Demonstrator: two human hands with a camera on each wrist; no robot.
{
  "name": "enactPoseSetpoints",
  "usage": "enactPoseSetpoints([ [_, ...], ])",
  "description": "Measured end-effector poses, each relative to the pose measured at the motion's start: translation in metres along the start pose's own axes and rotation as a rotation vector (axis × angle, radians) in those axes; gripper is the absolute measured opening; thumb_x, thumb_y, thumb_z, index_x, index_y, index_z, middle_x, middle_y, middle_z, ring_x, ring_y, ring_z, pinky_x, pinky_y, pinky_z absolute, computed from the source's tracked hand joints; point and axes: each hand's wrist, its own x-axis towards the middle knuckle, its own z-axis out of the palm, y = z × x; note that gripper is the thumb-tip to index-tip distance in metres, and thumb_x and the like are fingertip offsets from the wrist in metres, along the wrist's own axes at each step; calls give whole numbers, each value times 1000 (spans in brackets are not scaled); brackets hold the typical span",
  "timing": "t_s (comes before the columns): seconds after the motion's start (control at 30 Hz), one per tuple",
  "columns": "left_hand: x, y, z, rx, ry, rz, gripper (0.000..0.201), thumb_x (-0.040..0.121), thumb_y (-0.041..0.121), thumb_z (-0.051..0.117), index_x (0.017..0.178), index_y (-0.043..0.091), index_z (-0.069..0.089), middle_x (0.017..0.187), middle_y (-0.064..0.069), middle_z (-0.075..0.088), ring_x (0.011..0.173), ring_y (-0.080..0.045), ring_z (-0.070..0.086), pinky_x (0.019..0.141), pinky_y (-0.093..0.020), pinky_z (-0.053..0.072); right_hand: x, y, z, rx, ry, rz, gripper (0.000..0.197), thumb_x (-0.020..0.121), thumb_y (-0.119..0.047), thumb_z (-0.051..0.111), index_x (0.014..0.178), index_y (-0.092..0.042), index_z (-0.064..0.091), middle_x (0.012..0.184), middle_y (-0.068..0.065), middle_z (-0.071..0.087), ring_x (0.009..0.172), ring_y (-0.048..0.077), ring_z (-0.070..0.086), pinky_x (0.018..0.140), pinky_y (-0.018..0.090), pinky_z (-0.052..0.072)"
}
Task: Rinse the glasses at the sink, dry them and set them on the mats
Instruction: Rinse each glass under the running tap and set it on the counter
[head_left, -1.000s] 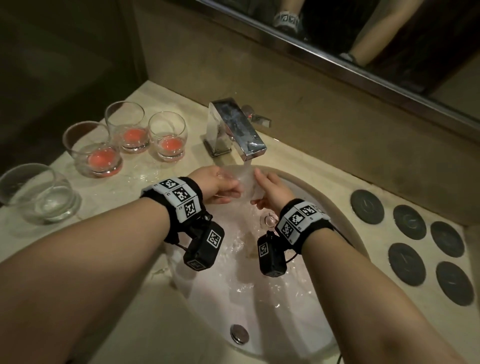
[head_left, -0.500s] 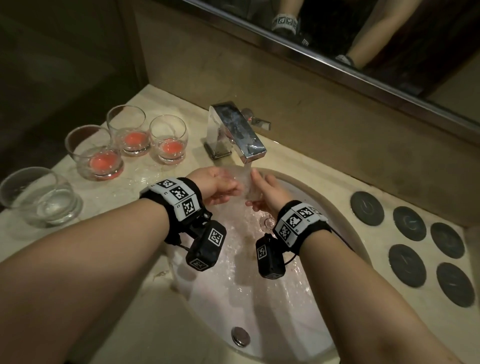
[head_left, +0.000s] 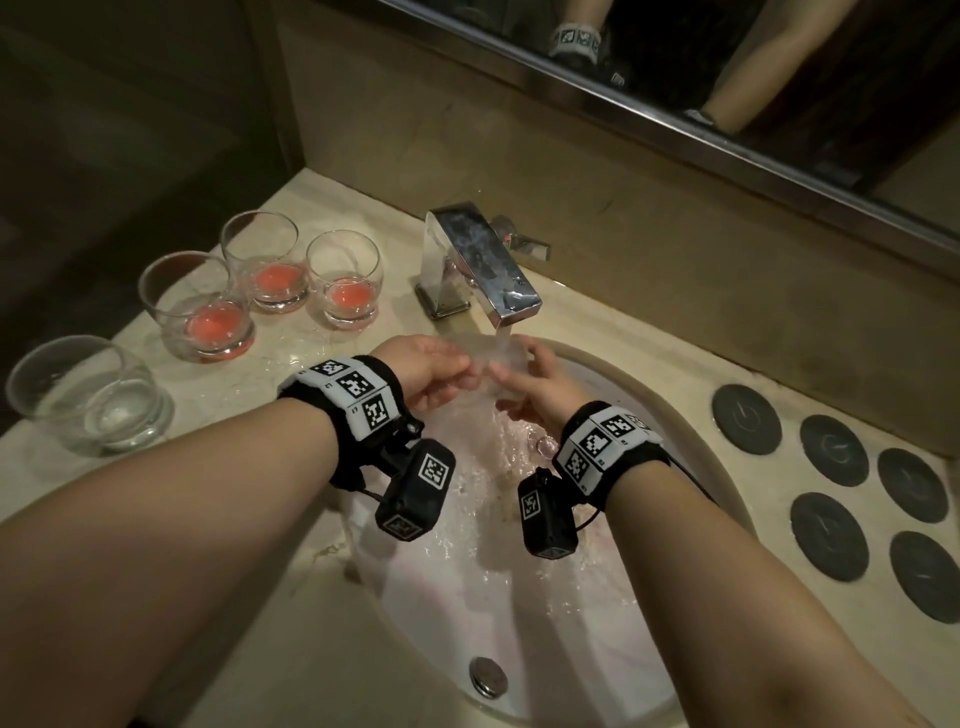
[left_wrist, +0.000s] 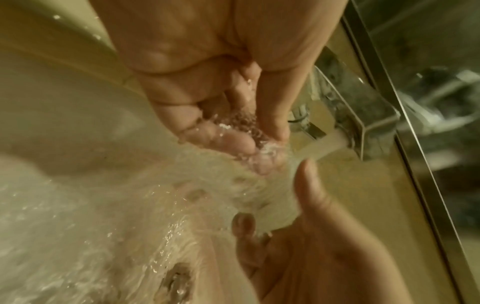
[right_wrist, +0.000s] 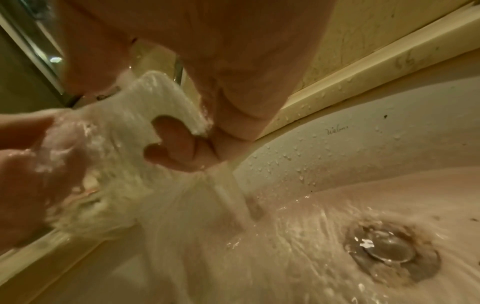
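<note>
A clear glass (head_left: 500, 364) is held between both hands under the running tap (head_left: 483, 265), over the white sink (head_left: 519, 623). My left hand (head_left: 467, 371) grips it from the left, its fingers (left_wrist: 233, 135) wet in the stream. My right hand (head_left: 511, 382) grips it from the right, with fingers (right_wrist: 176, 139) curled round the glass (right_wrist: 145, 111). Water pours over the glass (left_wrist: 272, 197) and blurs its outline. Several dark round mats (head_left: 746, 418) lie on the counter to the right.
Three glasses with pink residue (head_left: 218, 312) (head_left: 267, 265) (head_left: 345, 283) and one clear glass with some water (head_left: 88, 400) stand on the wet counter at the left. A drain (right_wrist: 389, 246) sits in the basin. A mirror (head_left: 727, 78) runs above the back wall.
Both hands stay under the tap with the glass between them. Their fingers have shifted slightly on it while water keeps running.
</note>
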Motion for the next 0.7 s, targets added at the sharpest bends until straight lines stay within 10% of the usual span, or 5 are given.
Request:
enactPoseSetpoints([
  [0.17, 1, 0, 0, -85, 58, -61, 8, 92, 6, 54, 98, 2, 58, 69, -7, 68, 56, -12, 64, 52, -23, 53, -3, -1, -5, -42, 56, -73, 66, 75, -26, 79, 130, -23, 43, 119, 4, 55, 79, 13, 55, 65, 24, 46],
  [0.33, -1, -4, 0, 437, 157, -91, 43, 88, 25, 64, 126, 16, 47, 117, -8, 55, 107, -24, 56, 89, -41, 52, 3, -9, -1, -349, 212, -178, 76, 65, -34, 85, 128, -20, 45, 127, 0, 48, 113, 17, 49, 92, 29, 42],
  [0.43, -1, -10, -6, 556, 155, -103, 68, 86, 30, 66, 143, 18, 31, 135, -7, 48, 115, -25, 52, 89, -41, 53, 1, -15, 1, -527, 205, -209, 78, 66, -37, 84, 130, -20, 44, 129, -1, 45, 114, 15, 48, 94, 27, 41],
  [0.7, -6, -8, -9, 425, 157, -123, 59, 87, 17, 65, 139, 13, 36, 126, -12, 52, 114, -26, 53, 85, -40, 52, -1, -21, 5, -578, 193, -181, 76, 67, -40, 82, 129, -20, 43, 125, -4, 44, 109, 13, 48, 97, 31, 43],
])
